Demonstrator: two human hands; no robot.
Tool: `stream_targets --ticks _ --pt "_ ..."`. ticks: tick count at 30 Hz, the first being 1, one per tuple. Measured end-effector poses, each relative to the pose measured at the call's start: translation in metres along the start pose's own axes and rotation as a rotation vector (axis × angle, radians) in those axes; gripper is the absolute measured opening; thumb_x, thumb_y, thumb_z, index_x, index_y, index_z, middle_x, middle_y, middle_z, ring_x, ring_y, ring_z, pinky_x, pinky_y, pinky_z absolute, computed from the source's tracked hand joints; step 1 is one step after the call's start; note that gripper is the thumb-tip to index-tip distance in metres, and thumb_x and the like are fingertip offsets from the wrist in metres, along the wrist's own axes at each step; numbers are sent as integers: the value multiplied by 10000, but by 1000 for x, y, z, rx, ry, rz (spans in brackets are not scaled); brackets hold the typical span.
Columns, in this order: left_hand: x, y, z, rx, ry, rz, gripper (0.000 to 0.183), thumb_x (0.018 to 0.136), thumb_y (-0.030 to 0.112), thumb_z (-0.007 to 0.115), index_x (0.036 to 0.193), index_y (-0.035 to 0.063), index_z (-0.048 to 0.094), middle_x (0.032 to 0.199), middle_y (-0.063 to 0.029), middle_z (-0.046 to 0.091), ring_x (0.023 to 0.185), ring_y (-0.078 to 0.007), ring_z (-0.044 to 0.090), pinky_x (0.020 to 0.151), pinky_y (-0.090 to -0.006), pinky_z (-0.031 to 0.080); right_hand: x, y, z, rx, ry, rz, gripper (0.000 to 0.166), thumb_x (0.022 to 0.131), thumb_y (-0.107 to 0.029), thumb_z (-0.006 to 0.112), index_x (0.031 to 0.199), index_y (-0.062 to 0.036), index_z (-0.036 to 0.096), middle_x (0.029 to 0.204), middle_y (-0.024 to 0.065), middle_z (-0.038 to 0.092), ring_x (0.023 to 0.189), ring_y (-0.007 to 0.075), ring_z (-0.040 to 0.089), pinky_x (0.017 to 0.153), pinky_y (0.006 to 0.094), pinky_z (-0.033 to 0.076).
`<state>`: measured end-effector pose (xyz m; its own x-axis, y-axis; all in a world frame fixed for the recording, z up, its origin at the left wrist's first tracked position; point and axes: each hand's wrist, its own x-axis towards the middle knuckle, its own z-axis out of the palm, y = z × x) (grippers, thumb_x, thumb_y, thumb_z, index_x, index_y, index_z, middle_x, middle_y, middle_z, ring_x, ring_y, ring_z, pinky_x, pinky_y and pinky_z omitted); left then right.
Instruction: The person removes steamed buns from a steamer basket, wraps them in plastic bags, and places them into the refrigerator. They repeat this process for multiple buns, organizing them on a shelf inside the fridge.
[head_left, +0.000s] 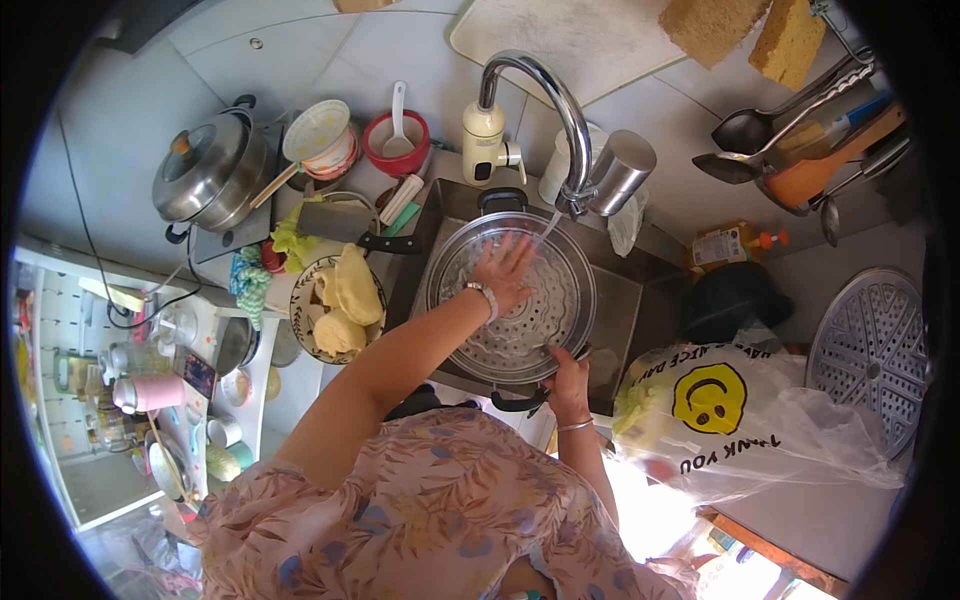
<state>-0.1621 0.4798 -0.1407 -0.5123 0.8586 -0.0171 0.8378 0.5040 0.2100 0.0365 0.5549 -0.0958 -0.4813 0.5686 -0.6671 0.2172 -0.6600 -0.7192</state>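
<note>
A round metal steamer pot (581, 330) with black side handles sits over the sink, a perforated steamer plate (525, 322) visible inside it. My left hand (506, 270), with a watch on its wrist, is spread flat over the plate, fingers apart. Water runs from the curved chrome faucet (577, 127) beside those fingers. At the pot's lower right rim, my right hand (568, 386) grips the edge with the thumb on top; its other fingers are partly hidden. A bracelet circles that wrist.
Left of the sink (619, 300) lie a cleaver (330, 221) with its black handle towards the basin and a patterned plate (300, 322) of pale, peeled-looking pieces. A lidded pot (210, 172) stands behind. To the right are a plastic bag (787, 420) and another perforated steamer plate (870, 360).
</note>
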Motion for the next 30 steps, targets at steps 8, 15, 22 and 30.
stream_targets --ticks 8,15,22,30 --pt "-57 48 14 -158 -424 177 694 991 483 387 1533 98 188 1607 -172 66 1470 -410 49 1160 -529 155 14 5 -4 43 87 -17 201 818 -62 612 1012 -60 559 818 34 591 529 126 530 361 259 302" --pt "-82 28 -65 -383 -1003 137 617 981 536 384 1364 70 513 1426 -126 493 1374 -336 370 1168 -459 188 17 4 -23 89 -44 -98 435 832 -32 560 1239 -155 470 903 29 588 570 121 550 325 248 296" --pt "-102 -27 -59 363 -366 422 477 805 446 650 1114 83 664 1165 -57 669 1160 -171 563 1072 -397 300 17 3 -28 65 -54 -76 362 824 -58 587 1171 -135 515 845 14 590 517 110 510 339 237 302" --pt "-118 11 -86 41 -99 610 18 784 152 607 796 144 618 743 46 609 870 -116 560 823 -301 379 57 4 -49 -8 -76 118 103 842 -109 590 859 -7 593 650 61 547 404 146 420 369 286 268"
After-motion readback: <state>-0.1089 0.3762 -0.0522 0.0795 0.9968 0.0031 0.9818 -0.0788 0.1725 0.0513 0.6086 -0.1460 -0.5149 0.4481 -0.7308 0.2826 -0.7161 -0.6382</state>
